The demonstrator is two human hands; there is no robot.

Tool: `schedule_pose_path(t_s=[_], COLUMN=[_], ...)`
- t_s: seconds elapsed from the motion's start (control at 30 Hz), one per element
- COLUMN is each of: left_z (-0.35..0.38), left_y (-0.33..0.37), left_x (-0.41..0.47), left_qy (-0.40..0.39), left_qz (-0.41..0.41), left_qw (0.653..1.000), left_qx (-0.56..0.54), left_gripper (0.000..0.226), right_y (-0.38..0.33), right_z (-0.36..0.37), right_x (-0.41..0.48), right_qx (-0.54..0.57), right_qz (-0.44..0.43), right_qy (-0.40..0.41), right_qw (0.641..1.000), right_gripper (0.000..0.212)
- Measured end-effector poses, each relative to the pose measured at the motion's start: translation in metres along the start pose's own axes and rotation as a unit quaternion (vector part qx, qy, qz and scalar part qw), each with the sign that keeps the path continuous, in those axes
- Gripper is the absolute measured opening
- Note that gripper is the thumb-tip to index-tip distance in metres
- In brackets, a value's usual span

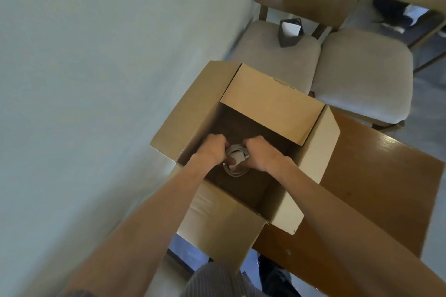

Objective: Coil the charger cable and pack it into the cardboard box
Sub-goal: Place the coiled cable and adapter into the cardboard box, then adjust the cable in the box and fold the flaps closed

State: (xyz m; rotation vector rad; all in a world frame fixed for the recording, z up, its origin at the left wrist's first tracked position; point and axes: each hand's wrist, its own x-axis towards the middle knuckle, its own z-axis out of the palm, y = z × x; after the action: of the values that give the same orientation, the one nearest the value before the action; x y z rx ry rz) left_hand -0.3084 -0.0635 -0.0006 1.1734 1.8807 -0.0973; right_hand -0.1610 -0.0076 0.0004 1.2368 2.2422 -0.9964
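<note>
An open cardboard box (311,164) stands on a brown wooden table, all its flaps folded outward. Inside it, low over the dark bottom, is the white charger cable (237,171), wound into a small round coil. My left hand (213,148) grips the coil's left side, its thumb across the loops. My right hand (259,152) closes on the coil's right side. Both forearms reach down into the box. Part of the coil is hidden under my fingers.
The wooden table (376,190) extends to the right of the box. A pale wall runs along the left. Two cushioned chairs (362,75) stand beyond the box; a small dark bag (289,34) sits on the left one.
</note>
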Motion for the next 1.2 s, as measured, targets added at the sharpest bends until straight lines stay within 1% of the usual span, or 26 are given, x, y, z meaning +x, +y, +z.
schedule_pose_path(t_s=[0.07, 0.13, 0.27, 0.33, 0.47, 0.5, 0.57, 0.6, 0.67, 0.77, 0.9, 0.97, 1.03, 1.13, 1.2], left_z=[0.003, 0.007, 0.010, 0.004, -0.001, -0.001, 0.000, 0.001, 0.001, -0.002, -0.007, -0.010, -0.014, -0.017, -0.015], left_y=[-0.002, -0.003, 0.001, 0.002, 0.001, 0.002, 0.003, 0.005, 0.007, 0.012, 0.020, 0.021, 0.017, -0.001, -0.014], left_x=[0.000, 0.001, 0.005, 0.006, 0.002, 0.001, -0.001, -0.003, -0.006, -0.012, -0.025, -0.038, -0.056, -0.086, -0.104], left_qy=[-0.008, -0.009, 0.054, 0.067, 0.067, 0.081, 0.113, 0.128, 0.144, 0.159, 0.182, 0.207, 0.249, 0.343, 0.406], left_qz=[-0.002, 0.006, 0.017, 0.015, 0.020, 0.027, 0.036, 0.033, 0.026, 0.029, 0.050, 0.051, 0.049, 0.029, 0.003], left_qw=[1.000, 1.000, 0.998, 0.998, 0.997, 0.996, 0.993, 0.991, 0.989, 0.987, 0.980, 0.976, 0.967, 0.937, 0.912], left_qx=[-0.002, 0.006, 0.016, -0.001, -0.018, -0.019, -0.019, -0.021, -0.018, 0.010, 0.065, 0.045, -0.007, -0.068, -0.063], left_gripper=[0.049, 0.046, 0.026, 0.028, 0.045, 0.044, 0.031, 0.025, 0.019, 0.022, 0.038, 0.038, 0.032, 0.024, 0.020], right_y=[0.000, 0.000, -0.005, -0.008, -0.012, -0.013, -0.013, -0.013, -0.010, -0.007, -0.007, -0.006, -0.004, 0.001, 0.002], right_z=[0.002, 0.004, 0.007, 0.005, 0.002, 0.001, 0.002, 0.002, 0.003, 0.001, -0.007, -0.014, -0.020, -0.025, -0.026], right_x=[0.000, 0.000, 0.000, -0.001, -0.005, -0.006, -0.009, -0.011, -0.013, -0.020, -0.030, -0.035, -0.041, -0.051, -0.059], right_qx=[-0.016, -0.022, -0.006, 0.010, 0.015, 0.013, -0.002, -0.014, -0.032, -0.040, -0.009, 0.010, 0.031, 0.035, 0.047], right_qz=[-0.004, -0.006, -0.013, -0.007, -0.004, -0.007, -0.022, -0.034, -0.059, -0.090, -0.122, -0.135, -0.144, -0.152, -0.165], right_qy=[0.014, 0.024, 0.074, 0.091, 0.102, 0.106, 0.111, 0.110, 0.105, 0.110, 0.132, 0.133, 0.119, 0.088, 0.072], right_qw=[1.000, 0.999, 0.997, 0.996, 0.995, 0.994, 0.994, 0.993, 0.992, 0.989, 0.984, 0.982, 0.982, 0.984, 0.983], right_gripper=[0.060, 0.059, 0.057, 0.061, 0.061, 0.060, 0.054, 0.050, 0.042, 0.034, 0.028, 0.023, 0.023, 0.026, 0.027])
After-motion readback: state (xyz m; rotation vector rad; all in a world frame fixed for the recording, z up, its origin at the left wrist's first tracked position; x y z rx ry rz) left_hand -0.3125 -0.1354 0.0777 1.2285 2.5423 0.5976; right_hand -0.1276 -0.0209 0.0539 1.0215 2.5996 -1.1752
